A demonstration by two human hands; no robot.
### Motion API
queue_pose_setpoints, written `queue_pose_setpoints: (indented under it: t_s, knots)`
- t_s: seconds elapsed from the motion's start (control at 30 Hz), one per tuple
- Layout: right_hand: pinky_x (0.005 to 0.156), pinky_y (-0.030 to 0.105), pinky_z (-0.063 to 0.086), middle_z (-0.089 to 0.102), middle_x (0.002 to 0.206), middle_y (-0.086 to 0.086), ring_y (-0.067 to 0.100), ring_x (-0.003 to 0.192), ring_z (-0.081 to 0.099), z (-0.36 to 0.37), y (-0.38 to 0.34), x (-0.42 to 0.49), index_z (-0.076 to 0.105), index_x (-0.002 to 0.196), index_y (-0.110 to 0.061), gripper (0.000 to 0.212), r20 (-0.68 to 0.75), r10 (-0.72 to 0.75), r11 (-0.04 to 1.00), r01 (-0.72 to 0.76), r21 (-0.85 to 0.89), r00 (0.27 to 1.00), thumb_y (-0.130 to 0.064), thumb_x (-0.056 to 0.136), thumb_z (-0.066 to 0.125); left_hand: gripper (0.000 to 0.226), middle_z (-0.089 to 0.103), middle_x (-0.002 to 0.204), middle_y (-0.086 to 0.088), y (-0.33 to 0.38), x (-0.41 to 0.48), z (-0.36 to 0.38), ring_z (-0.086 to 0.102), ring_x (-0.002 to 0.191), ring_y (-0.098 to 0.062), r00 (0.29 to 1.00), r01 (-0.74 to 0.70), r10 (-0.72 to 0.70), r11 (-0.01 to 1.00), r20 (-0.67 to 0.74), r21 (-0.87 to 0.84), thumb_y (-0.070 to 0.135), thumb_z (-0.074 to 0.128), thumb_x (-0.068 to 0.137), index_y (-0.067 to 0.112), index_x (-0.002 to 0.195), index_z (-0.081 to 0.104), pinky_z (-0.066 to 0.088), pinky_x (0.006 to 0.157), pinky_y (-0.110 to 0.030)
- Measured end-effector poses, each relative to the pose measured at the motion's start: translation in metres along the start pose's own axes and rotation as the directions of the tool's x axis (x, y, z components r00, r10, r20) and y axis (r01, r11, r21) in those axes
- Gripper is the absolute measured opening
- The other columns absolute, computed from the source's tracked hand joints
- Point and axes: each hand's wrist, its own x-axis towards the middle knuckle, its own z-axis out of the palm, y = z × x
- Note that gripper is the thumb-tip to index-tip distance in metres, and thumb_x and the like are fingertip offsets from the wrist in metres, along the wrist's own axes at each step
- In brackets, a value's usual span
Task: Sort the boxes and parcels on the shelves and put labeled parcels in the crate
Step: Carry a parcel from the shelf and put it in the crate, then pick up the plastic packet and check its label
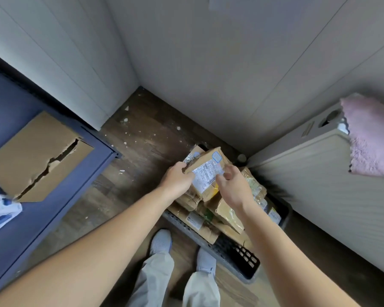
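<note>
A brown cardboard parcel [210, 165] with a white printed label and a blue stamp sits on top of a heap of parcels. My left hand [177, 179] grips its left edge, thumb over the top. My right hand [233, 185] is at its right side, fingers curled, fingertips on the label's near corner. Below, a dark grey slatted crate [235, 255] on the floor holds several taped, labeled parcels [228, 213], piled above its rim.
A blue metal shelf [60, 196] stands at the left with a torn cardboard box [36, 156] and a white-and-blue plastic mailer [0, 211] on it. On the right a white appliance [319, 180] carries a pink cloth [372, 138]. My feet stand just before the crate.
</note>
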Motion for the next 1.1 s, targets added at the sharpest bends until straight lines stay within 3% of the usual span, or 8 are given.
queue_pose_setpoints:
  t_s: [0.07, 0.2, 0.37, 0.47, 0.57, 0.7, 0.83, 1.1]
  knots:
    - [0.088, 0.028, 0.044, 0.052, 0.145, 0.005, 0.02, 0.111, 0.059, -0.009, -0.021, -0.018, 0.034, 0.151, -0.019, 0.052, 0.006, -0.019, 0.999, 0.018, 0.039, 1.0, -0.025, 0.101, 0.045, 0.011, 0.052, 0.095, 0.008, 0.013, -0.027, -0.016, 0.047, 0.095, -0.019, 1.0, 0.001, -0.002, 0.996, -0.021, -0.092, 0.024, 0.049, 0.095, 0.03, 0.1, 0.056, 0.035, 0.082, -0.027]
    - [0.094, 0.041, 0.053, 0.061, 0.132, 0.001, 0.017, 0.105, 0.064, -0.029, -0.073, -0.063, 0.044, 0.143, -0.022, 0.045, 0.019, -0.109, 0.989, 0.107, 0.101, 0.994, -0.028, 0.098, 0.047, 0.045, 0.05, 0.136, 0.001, 0.034, -0.1, -0.053, 0.049, 0.124, -0.018, 0.998, -0.04, 0.028, 0.96, -0.048, -0.278, 0.025, 0.053, 0.097, 0.022, 0.141, 0.045, 0.039, 0.106, -0.034]
    - [0.086, 0.033, 0.057, 0.065, 0.118, 0.001, 0.015, 0.104, 0.066, -0.037, -0.157, -0.14, 0.049, 0.138, -0.017, 0.036, 0.159, -0.308, 0.945, 0.283, 0.162, 0.938, -0.023, 0.103, 0.045, 0.044, 0.05, 0.14, -0.003, 0.045, -0.2, -0.109, 0.049, 0.127, -0.017, 0.972, -0.132, 0.032, 0.895, -0.233, -0.427, 0.023, 0.052, 0.099, 0.02, 0.143, 0.045, 0.04, 0.111, -0.043]
    - [0.088, 0.034, 0.057, 0.063, 0.124, 0.0, 0.015, 0.107, 0.066, -0.031, -0.202, -0.194, 0.05, 0.138, -0.019, 0.035, 0.246, -0.449, 0.892, 0.413, 0.185, 0.859, -0.025, 0.104, 0.045, 0.042, 0.053, 0.136, 0.001, 0.048, -0.256, -0.144, 0.052, 0.123, -0.017, 0.928, -0.185, -0.001, 0.866, -0.372, -0.465, 0.028, 0.053, 0.099, 0.023, 0.141, 0.047, 0.045, 0.106, -0.043]
    - [0.093, 0.041, 0.056, 0.067, 0.112, -0.002, 0.015, 0.104, 0.068, -0.014, -0.234, -0.249, 0.055, 0.13, -0.021, 0.027, 0.334, -0.529, 0.847, 0.466, 0.255, 0.78, -0.023, 0.103, 0.047, 0.039, 0.058, 0.121, 0.003, 0.039, -0.313, -0.18, 0.056, 0.108, -0.013, 0.856, -0.272, -0.03, 0.822, -0.516, -0.5, 0.025, 0.052, 0.099, 0.02, 0.137, 0.05, 0.049, 0.101, -0.041]
    - [0.084, 0.035, 0.058, 0.069, 0.112, 0.002, 0.016, 0.099, 0.07, 0.025, -0.263, -0.326, 0.058, 0.125, -0.02, 0.024, 0.462, -0.596, 0.801, 0.526, 0.286, 0.656, -0.024, 0.104, 0.047, 0.031, 0.058, 0.104, 0.009, 0.0, -0.396, -0.221, 0.057, 0.106, -0.014, 0.737, -0.362, -0.098, 0.779, -0.669, -0.513, 0.021, 0.052, 0.098, 0.018, 0.129, 0.054, 0.047, 0.103, -0.043]
    - [0.075, 0.028, 0.057, 0.071, 0.107, 0.0, 0.015, 0.094, 0.072, 0.084, -0.275, -0.412, 0.058, 0.124, -0.018, 0.024, 0.572, -0.639, 0.746, 0.596, 0.298, 0.514, -0.024, 0.104, 0.048, 0.028, 0.061, 0.113, 0.004, -0.073, -0.477, -0.251, 0.058, 0.109, -0.016, 0.634, -0.391, -0.223, 0.733, -0.74, -0.556, 0.023, 0.055, 0.096, 0.021, 0.124, 0.056, 0.049, 0.101, -0.046]
    - [0.08, 0.032, 0.055, 0.07, 0.107, 0.005, 0.019, 0.094, 0.069, 0.248, -0.236, -0.603, 0.059, 0.118, -0.017, 0.019, 0.765, -0.589, 0.695, 0.647, 0.315, 0.26, -0.019, 0.103, 0.048, 0.024, 0.064, 0.118, -0.006, -0.273, -0.655, -0.271, 0.062, 0.11, -0.021, 0.429, -0.526, -0.43, 0.596, -0.794, -0.607, 0.016, 0.055, 0.098, 0.013, 0.121, 0.06, 0.053, 0.095, -0.042]
